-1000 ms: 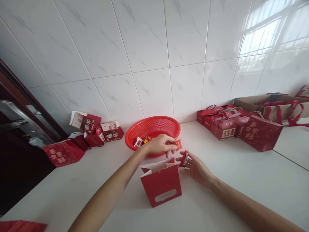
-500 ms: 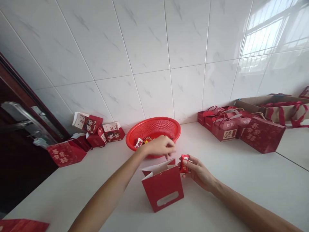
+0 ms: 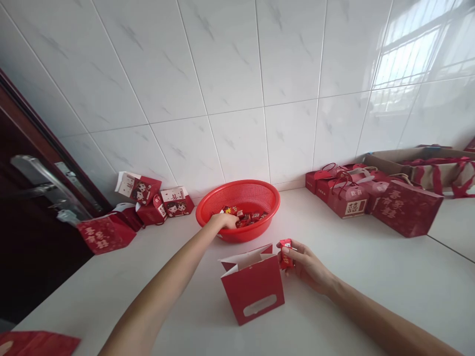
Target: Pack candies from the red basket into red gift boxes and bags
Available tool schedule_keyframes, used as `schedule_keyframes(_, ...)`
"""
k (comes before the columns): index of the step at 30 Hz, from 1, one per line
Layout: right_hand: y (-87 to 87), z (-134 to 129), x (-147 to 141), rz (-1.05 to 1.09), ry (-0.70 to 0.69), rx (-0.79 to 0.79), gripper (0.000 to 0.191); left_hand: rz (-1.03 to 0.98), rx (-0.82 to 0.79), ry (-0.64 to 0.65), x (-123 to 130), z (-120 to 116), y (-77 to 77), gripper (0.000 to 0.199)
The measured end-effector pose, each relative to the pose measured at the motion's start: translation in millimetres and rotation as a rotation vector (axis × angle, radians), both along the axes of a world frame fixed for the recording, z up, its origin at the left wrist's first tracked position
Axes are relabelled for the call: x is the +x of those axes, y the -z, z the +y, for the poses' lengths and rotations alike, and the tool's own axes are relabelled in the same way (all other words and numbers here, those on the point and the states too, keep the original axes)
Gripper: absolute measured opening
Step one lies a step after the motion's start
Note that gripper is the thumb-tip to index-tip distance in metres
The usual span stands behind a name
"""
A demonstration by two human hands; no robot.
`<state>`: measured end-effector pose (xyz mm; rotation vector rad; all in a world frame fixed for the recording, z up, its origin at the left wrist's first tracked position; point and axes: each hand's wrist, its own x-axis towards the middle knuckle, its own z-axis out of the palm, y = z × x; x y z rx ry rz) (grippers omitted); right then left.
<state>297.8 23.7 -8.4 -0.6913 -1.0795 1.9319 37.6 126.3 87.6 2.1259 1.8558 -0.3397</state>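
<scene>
My left hand (image 3: 225,221) reaches down into a red plastic basket (image 3: 256,236) near the wall. Its fingertips are hidden among small wrapped candies (image 3: 256,216), so I cannot see whether they grip one. My right hand (image 3: 309,267) pinches a red-wrapped candy (image 3: 285,256) between thumb and fingers, just beside the top right edge of a red paper gift bag (image 3: 253,289). The bag stands upright in front of the basket with its top open and a pale oval patch low on the facing side.
At the left, several red gift boxes (image 3: 177,203) and a red bag (image 3: 107,235) sit near a door handle (image 3: 40,178). Several more red boxes (image 3: 347,198) and a cardboard box (image 3: 389,160) stand at the right. Red paper (image 3: 37,343) lies at the lower left.
My left hand has moved from above the gift bag, left and down into the basket. My right hand still holds the red candy by the bag's edge. The view has shifted slightly.
</scene>
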Motion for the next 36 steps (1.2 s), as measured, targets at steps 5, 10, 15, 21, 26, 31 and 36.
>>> schedule_keyframes(5, 0.9, -0.3, -0.1, -0.004, -0.014, 0.023, 0.038, -0.011, -0.095, -0.071, -1.4, 3.7, 5.9, 0.017)
schedule_keyframes(10, 0.7, -1.3, 0.0, 0.001, -0.023, 0.034, 0.038, -0.127, -0.136, -0.079, -5.7, 0.5, 5.1, 0.015)
schedule_keyframes(15, 0.7, -1.9, -0.2, 0.008, -0.024, 0.038, 0.038, -0.357, -0.098, -0.079, -5.2, 1.7, 9.0, 0.016)
schedule_keyframes(21, 1.9, -1.0, 0.1, 0.006, -0.036, 0.038, 0.035, -0.880, 0.000, -0.143, -4.8, 3.6, 7.6, 0.017)
schedule_keyframes(26, 3.5, 0.1, 1.0, 0.007, -0.052, 0.036, 0.034, -1.205, -0.049, -0.220, -8.3, 3.4, 3.9, 0.023)
schedule_keyframes(31, 4.1, 0.7, 1.2, 0.000, -0.047, 0.039, 0.035, -1.335, -0.071, -0.266, -12.6, 5.4, 4.6, 0.025)
schedule_keyframes(36, 3.9, 1.2, 0.7, 0.013, -0.033, 0.024, 0.036, -1.370, -0.086, -0.296, -13.7, 4.9, 4.3, 0.042)
